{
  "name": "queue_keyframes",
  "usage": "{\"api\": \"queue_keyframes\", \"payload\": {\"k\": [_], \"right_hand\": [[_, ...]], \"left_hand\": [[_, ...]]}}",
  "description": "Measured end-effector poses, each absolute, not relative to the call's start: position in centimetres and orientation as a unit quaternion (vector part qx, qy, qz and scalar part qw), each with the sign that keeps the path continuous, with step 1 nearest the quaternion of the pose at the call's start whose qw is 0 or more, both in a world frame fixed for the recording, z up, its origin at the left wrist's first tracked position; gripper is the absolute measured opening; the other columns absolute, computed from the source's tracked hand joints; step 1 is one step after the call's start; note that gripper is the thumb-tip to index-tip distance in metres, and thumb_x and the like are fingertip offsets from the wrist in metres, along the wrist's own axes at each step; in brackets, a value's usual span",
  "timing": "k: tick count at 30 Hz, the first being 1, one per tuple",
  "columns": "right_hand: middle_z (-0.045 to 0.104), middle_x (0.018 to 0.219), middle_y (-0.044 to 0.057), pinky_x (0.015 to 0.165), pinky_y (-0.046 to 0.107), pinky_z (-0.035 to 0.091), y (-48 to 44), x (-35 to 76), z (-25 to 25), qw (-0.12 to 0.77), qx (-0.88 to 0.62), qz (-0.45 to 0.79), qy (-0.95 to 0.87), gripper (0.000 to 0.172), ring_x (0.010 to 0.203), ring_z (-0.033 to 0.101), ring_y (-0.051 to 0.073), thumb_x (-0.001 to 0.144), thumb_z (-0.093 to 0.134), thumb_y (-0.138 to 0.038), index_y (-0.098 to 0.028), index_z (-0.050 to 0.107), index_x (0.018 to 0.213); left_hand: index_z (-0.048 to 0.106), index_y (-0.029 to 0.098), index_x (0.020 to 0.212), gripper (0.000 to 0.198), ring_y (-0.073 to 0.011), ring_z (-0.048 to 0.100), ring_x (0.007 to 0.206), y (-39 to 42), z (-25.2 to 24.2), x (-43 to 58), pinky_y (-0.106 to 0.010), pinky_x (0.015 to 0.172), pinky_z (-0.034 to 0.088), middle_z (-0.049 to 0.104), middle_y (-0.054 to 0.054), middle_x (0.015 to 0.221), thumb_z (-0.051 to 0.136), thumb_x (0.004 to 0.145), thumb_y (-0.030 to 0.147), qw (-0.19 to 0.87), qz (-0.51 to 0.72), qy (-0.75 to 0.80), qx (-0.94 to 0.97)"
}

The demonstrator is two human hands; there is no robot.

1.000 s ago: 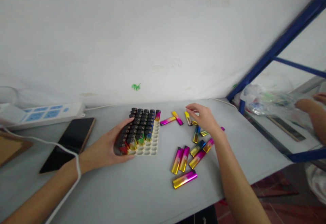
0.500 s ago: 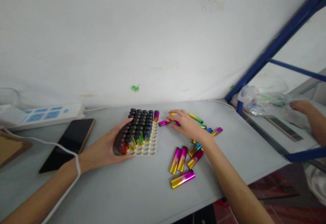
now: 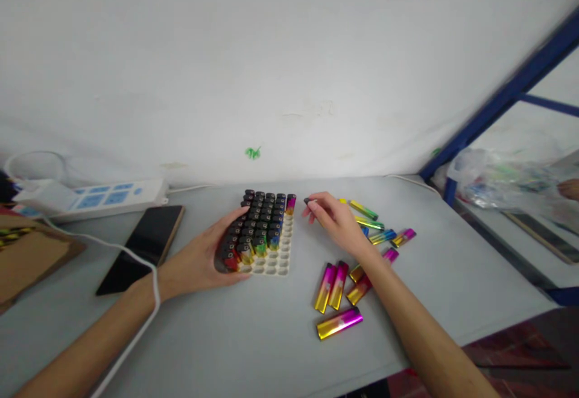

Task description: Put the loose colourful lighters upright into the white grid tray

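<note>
My left hand (image 3: pixel 203 259) wraps round the left side of a white tray (image 3: pixel 284 247) with rows of round holes, its thumb and fingers gripping the near and far parts. Upright lighters (image 3: pixel 260 223) with black tops fill most of the tray; one purple-and-yellow lighter (image 3: pixel 291 203) stands alone at the far end of the right row. Just right of the tray, my right hand (image 3: pixel 335 220) is closed on a lighter (image 3: pixel 309 201), whose dark end pokes out past the fingertips. Several loose lighters (image 3: pixel 339 323) in shiny purple, yellow, green and blue lie beside and beneath my right forearm.
A phone (image 3: pixel 142 247) lies left of my left hand, near a white power strip (image 3: pixel 108 200). A white cable (image 3: pixel 157 289) crosses my left forearm. A cardboard box (image 3: pixel 36 259) is at far left. At right are a blue frame (image 3: pixel 497 102), a plastic bag (image 3: pixel 488 175) and another person's hand (image 3: pixel 569 189).
My right hand has picked up a lighter from the table and its fingers have closed round it. My left hand keeps its hold on the tray. The view has shifted slightly.
</note>
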State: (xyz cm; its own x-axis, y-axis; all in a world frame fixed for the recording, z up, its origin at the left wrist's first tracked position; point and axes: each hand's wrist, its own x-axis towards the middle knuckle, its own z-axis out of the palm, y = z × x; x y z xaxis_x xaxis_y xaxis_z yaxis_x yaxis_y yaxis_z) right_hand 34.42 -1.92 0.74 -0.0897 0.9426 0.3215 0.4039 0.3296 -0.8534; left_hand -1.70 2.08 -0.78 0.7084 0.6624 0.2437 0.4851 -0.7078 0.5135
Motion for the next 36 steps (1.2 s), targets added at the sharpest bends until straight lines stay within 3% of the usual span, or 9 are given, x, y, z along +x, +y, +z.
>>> {"api": "queue_keyframes", "payload": {"k": [3,6,8,11,15,20,25,30,36], "right_hand": [[0.073,0.091,0.002,0.071,0.034,0.059,-2.6,32.3,1.0,0.518,-0.469,0.414,-0.583,0.054,0.071,0.067,0.018,0.110,0.052,-0.079,-0.027,0.062,0.107],[0.065,0.080,-0.004,0.047,0.026,0.040,-3.1,30.3,1.3,0.528,-0.464,0.529,-0.476,0.059,0.054,0.047,0.014,0.098,0.062,-0.088,-0.030,0.052,0.101],[0.059,0.069,-0.007,0.045,0.023,0.029,-3.3,29.5,1.7,0.525,-0.455,0.579,-0.427,0.062,0.050,0.035,0.012,0.093,0.068,-0.089,-0.030,0.048,0.098],[0.037,0.055,-0.011,0.047,0.023,0.023,-3.5,28.9,2.3,0.515,-0.452,0.625,-0.374,0.068,0.047,0.023,0.010,0.089,0.066,-0.094,-0.028,0.047,0.085],[0.022,0.053,-0.011,0.047,0.025,0.011,-3.5,28.4,2.9,0.519,-0.488,0.623,-0.324,0.072,0.048,0.013,0.009,0.094,0.057,-0.091,-0.027,0.038,0.066],[0.024,0.051,-0.008,0.046,0.027,0.011,-3.5,28.1,3.0,0.507,-0.544,0.597,-0.300,0.059,0.047,0.012,0.010,0.104,0.048,-0.063,-0.028,0.034,0.059],[0.028,0.051,-0.007,0.046,0.026,0.011,-3.7,28.0,3.0,0.506,-0.555,0.587,-0.300,0.049,0.047,0.014,0.010,0.102,0.044,-0.044,-0.026,0.037,0.057],[0.029,0.053,-0.008,0.046,0.026,0.015,-3.6,28.1,2.5,0.497,-0.529,0.604,-0.329,0.054,0.048,0.016,0.010,0.103,0.049,-0.058,-0.026,0.040,0.061],[0.046,0.066,-0.005,0.052,0.028,0.034,-3.0,28.8,1.8,0.530,-0.470,0.569,-0.419,0.062,0.054,0.040,0.014,0.100,0.059,-0.085,-0.024,0.068,0.090]], "left_hand": [[0.019,0.024,0.183,0.121,-0.0396,0.054,0.164,2.0,-0.6,-1.7,-0.054,0.139,0.042,0.043,-0.022,0.184,0.092,0.089,0.044,0.215,0.209,0.318,0.900],[0.019,0.026,0.184,0.125,-0.0414,0.056,0.163,2.0,-0.4,-1.6,-0.055,0.138,0.044,0.045,-0.022,0.183,0.094,0.085,0.041,0.216,0.212,0.317,0.899],[0.018,0.027,0.184,0.127,-0.0426,0.056,0.162,2.0,-0.3,-1.6,-0.056,0.137,0.045,0.045,-0.022,0.183,0.095,0.084,0.041,0.214,0.212,0.317,0.899],[0.018,0.025,0.184,0.124,-0.0426,0.055,0.164,2.0,-0.3,-1.6,-0.056,0.137,0.045,0.043,-0.023,0.184,0.094,0.087,0.044,0.213,0.212,0.310,0.902],[0.017,0.026,0.184,0.123,-0.0425,0.053,0.165,2.1,-0.6,-1.8,-0.057,0.138,0.043,0.042,-0.022,0.185,0.092,0.088,0.044,0.207,0.210,0.317,0.902],[0.016,0.029,0.183,0.122,-0.0416,0.058,0.162,2.3,-0.7,-1.9,-0.058,0.137,0.045,0.044,-0.020,0.184,0.091,0.089,0.049,0.215,0.212,0.310,0.901],[0.019,0.026,0.183,0.122,-0.0421,0.059,0.160,2.2,-0.5,-1.7,-0.058,0.136,0.045,0.046,-0.021,0.183,0.091,0.088,0.048,0.211,0.212,0.317,0.900],[0.018,0.026,0.184,0.126,-0.0420,0.059,0.160,2.2,-0.4,-1.8,-0.056,0.135,0.048,0.045,-0.021,0.184,0.093,0.086,0.045,0.205,0.206,0.321,0.902],[0.017,0.027,0.184,0.128,-0.0427,0.058,0.161,2.1,-0.5,-1.8,-0.056,0.135,0.048,0.046,-0.021,0.183,0.095,0.084,0.041,0.211,0.206,0.322,0.900]]}}
